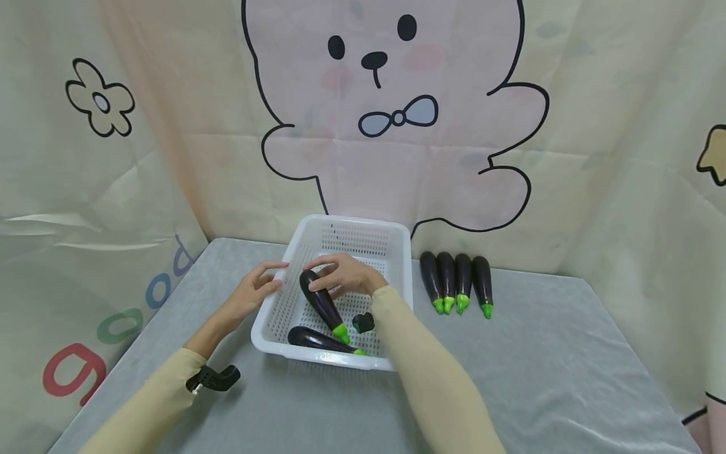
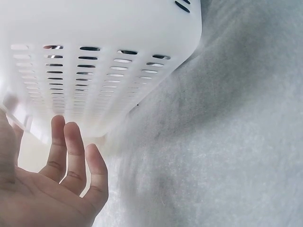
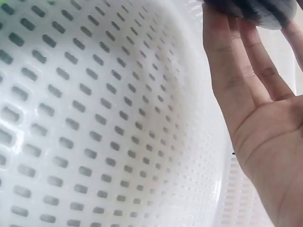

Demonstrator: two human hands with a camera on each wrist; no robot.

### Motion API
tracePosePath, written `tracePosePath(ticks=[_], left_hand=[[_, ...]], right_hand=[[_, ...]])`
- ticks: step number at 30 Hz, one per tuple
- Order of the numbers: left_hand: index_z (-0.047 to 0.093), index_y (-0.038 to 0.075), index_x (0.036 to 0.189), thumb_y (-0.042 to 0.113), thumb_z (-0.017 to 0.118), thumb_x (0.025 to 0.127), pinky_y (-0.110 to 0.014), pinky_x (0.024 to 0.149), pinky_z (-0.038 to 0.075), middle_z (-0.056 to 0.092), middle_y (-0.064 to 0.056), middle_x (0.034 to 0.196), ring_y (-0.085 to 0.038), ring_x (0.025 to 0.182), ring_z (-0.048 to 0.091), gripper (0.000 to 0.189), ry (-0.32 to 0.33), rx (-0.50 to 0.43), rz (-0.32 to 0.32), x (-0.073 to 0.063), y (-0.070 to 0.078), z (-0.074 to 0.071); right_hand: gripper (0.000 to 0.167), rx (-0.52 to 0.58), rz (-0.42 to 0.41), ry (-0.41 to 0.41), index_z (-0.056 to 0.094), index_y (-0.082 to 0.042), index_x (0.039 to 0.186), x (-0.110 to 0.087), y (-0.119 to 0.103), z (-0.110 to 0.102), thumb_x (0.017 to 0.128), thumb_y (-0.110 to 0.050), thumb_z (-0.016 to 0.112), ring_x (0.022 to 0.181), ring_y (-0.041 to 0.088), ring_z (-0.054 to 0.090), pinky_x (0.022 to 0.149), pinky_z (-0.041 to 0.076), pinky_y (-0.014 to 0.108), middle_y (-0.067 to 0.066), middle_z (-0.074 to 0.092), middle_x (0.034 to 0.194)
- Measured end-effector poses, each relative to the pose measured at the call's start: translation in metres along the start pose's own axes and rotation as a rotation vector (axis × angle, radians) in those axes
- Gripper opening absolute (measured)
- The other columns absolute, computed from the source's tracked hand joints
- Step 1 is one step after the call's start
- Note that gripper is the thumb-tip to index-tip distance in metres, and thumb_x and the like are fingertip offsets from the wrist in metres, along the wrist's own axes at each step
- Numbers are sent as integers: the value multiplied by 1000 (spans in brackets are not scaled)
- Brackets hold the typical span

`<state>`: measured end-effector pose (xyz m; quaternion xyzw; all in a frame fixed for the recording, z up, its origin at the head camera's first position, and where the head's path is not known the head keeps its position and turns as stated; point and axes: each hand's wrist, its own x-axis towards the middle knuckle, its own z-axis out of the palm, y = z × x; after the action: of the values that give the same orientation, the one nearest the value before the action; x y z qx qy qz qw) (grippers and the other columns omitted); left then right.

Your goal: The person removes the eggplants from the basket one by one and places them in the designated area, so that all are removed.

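Inside a white perforated basket (image 1: 401, 284), my right hand (image 1: 346, 275) grips a dark purple eggplant (image 1: 324, 308) near its rounded end, its green stem pointing toward me. In the right wrist view, the fingers curl round the eggplant's dark end (image 3: 258, 12) at the top. A second eggplant (image 1: 317, 339) lies along the basket's near wall. My left hand (image 1: 249, 295) is at the basket's left rim, fingertips on the edge. The left wrist view has its loosely bent fingers (image 2: 73, 156) beside the slotted outer wall (image 2: 94, 28).
Several eggplants (image 1: 464, 277) lie in a row on the grey cloth-covered table (image 1: 539, 353), right of the basket. A black wrist strap (image 1: 212, 378) is on the left sleeve, another (image 1: 363, 323) by the right cuff. A printed curtain (image 1: 612, 157) hangs behind.
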<state>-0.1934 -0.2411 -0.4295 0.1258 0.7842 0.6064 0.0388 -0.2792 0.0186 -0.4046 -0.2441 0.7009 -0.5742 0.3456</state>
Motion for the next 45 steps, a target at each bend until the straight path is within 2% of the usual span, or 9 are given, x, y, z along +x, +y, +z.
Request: tracePosePath(ticks=[10, 19, 32, 38, 45], left_hand=[[43, 11, 149, 19, 58, 106, -47, 78, 56, 52, -32, 133, -39, 101, 63, 46, 9, -1, -13, 0, 0, 1], [45, 12, 147, 21, 59, 106, -46, 77, 57, 53, -31, 132, -38, 101, 64, 45, 10, -10, -5, 1, -3, 0], [46, 14, 147, 24, 59, 106, -45, 78, 55, 50, -29, 138, -39, 106, 62, 45, 13, -6, -33, 2, -4, -1], [45, 12, 148, 21, 57, 106, -45, 76, 55, 50, -30, 136, -38, 104, 62, 44, 1, -20, -13, 2, -4, -1], [44, 13, 148, 22, 57, 106, -45, 77, 55, 51, -30, 136, -38, 103, 63, 45, 1, -12, -10, 1, -4, -1]], right_hand=[[49, 11, -74, 81, 65, -17, 134, -3, -11, -8, 88, -15, 82, 108, 33, 64, 84, 54, 51, 13, 64, 124], [49, 28, -130, 170, 64, -14, 135, -6, -27, -11, 89, -13, 81, 104, 33, 65, 81, 56, 50, 18, 63, 120], [52, 38, -248, 348, 62, -14, 136, -29, -53, -21, 88, -12, 82, 102, 33, 68, 81, 56, 48, 17, 61, 123], [56, 87, -297, 386, 59, -10, 140, -40, -56, -28, 88, -9, 81, 101, 36, 68, 81, 56, 48, 21, 60, 123], [56, 65, -326, 418, 60, -11, 140, -53, -59, -34, 88, -12, 81, 102, 35, 68, 82, 56, 46, 18, 61, 125]])
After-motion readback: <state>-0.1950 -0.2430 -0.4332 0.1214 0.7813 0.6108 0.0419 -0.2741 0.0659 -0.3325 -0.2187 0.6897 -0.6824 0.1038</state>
